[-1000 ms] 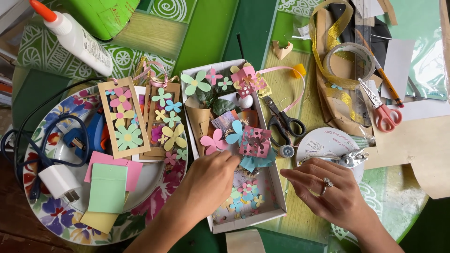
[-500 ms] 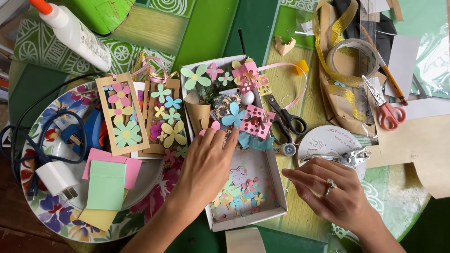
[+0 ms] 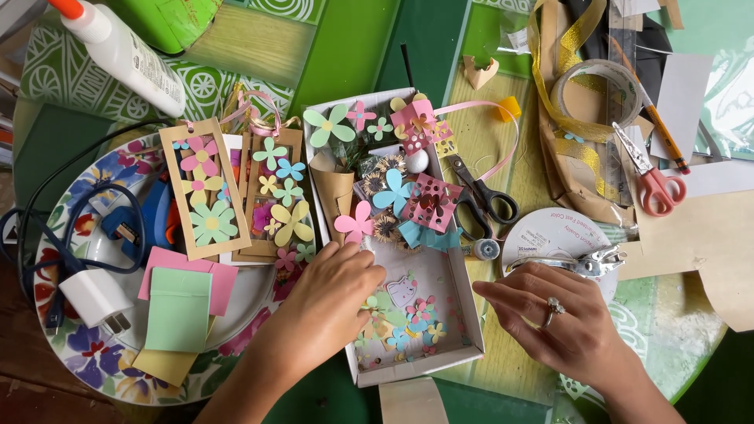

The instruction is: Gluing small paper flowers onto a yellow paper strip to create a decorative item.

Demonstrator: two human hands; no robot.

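The white cardboard box (image 3: 463, 314) of paper flower cutouts (image 3: 408, 318) lies on the table, long axis running away from the person. Left hand (image 3: 330, 302) rests inside, fingers curled, grip undeterminable. Right hand (image 3: 561, 326) lies beside the box, fingers loose, holding nothing.

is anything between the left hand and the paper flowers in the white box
Nothing visible blocks it. The left hand reaches over the left wall of the shallow white cardboard box, its fingers by the large pink paper flower. The small paper flower cutouts on the box floor lie uncovered beside it.
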